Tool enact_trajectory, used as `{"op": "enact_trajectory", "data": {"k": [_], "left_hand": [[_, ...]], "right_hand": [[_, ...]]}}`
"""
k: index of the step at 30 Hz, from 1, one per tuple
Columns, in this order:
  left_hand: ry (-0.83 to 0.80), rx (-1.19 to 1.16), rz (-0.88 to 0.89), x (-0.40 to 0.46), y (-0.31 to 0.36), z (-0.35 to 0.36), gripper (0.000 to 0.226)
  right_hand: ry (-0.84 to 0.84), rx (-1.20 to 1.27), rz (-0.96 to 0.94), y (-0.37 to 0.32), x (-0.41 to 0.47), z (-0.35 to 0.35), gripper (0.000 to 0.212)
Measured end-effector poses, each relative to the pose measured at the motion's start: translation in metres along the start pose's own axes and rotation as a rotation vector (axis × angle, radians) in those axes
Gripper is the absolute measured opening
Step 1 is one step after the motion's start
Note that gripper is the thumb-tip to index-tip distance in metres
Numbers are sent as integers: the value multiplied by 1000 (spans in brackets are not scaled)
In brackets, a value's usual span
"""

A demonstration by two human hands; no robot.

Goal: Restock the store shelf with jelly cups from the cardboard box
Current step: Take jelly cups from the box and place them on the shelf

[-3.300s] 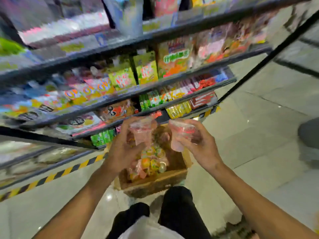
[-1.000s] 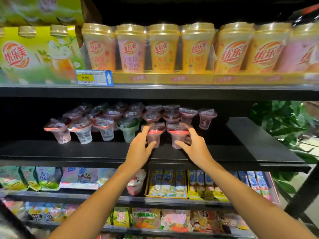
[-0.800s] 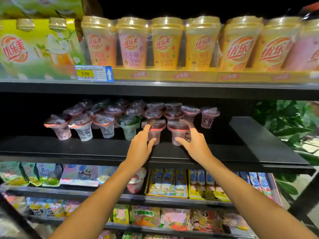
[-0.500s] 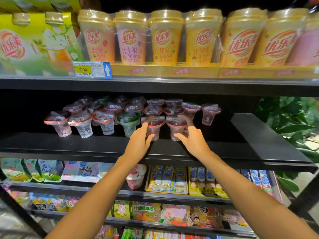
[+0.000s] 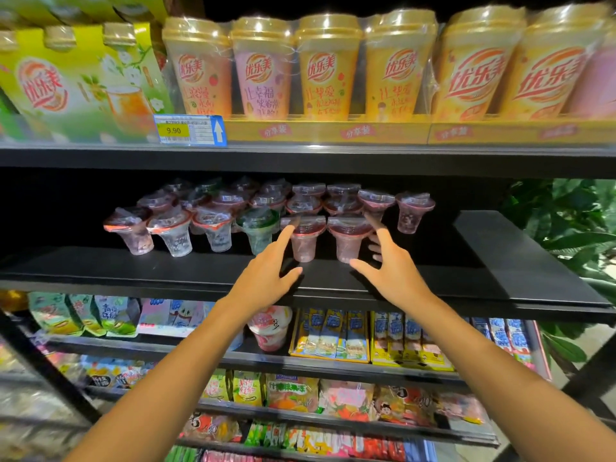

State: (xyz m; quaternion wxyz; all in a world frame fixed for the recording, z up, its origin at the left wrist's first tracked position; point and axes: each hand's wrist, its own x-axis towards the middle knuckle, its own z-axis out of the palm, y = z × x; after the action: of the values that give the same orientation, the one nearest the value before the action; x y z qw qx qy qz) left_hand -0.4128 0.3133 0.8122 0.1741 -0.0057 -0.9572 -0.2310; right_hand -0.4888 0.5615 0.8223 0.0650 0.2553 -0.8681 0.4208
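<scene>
We see both hands raised at the black middle shelf (image 5: 186,271), in front of two pink jelly cups standing upright side by side at the front of the group. Half a second ago our fingers lay against these cups; now they have eased off. Our left hand (image 5: 266,271) is spread, the index finger stretched up to the rim of the left cup (image 5: 304,240), the tip just touching or just short of its lid, we cannot tell which, and the thumb pointing right below the cup base. It holds nothing. Our right hand (image 5: 390,268) is also spread wide, fingers straight, the index finger reaching up beside the lid of the right cup (image 5: 348,241), the thumb pointing left toward its base, the other fingers beside the cup wall. It grips nothing either.

Compared with three seconds ago, when each hand held a cup over the cardboard box on the floor, the cups now stand on the shelf, next to the green-lidded cup (image 5: 258,231) and the row of clear and pink cups (image 5: 173,233) to its left, with more cups (image 5: 306,198) behind.

Above, tall yellow drink cups (image 5: 328,68) fill the upper shelf beside a price tag (image 5: 190,130) reading 9.90. Below, snack packets (image 5: 330,336) line the lower shelves
</scene>
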Motion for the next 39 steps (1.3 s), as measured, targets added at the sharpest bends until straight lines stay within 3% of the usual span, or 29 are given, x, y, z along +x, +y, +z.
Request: {"op": "enact_trajectory", "data": {"k": [4,8,15,21,27,30,34,39], "left_hand": [[-9,177,25,-43,-13,-30,71],[56,270,168,-101,-44,-59,52],[-68,283,294,-224,-137,-72,47],[-393,242,193,-335,-213,-19,55],[-794,119,-167,-419,-271,53,38],[-810,123,-183,-458,-303,92,54],[-910,114,-242,-501,-333,133,65],[-947,82,-290,-532,-371,182,61]], "right_hand": [[85,-66,-21,-20,-34,-6,59],[64,-158,-156,-57,-73,19,35],[-107,-212,-219,-116,-163,136,38],[-341,-168,27,-91,-263,243,42],[-615,-180,295,-41,-332,308,41],[-686,-126,398,-3,-359,346,38],[-859,-142,570,47,-393,403,49],[-873,-155,754,96,-435,466,57]]}}
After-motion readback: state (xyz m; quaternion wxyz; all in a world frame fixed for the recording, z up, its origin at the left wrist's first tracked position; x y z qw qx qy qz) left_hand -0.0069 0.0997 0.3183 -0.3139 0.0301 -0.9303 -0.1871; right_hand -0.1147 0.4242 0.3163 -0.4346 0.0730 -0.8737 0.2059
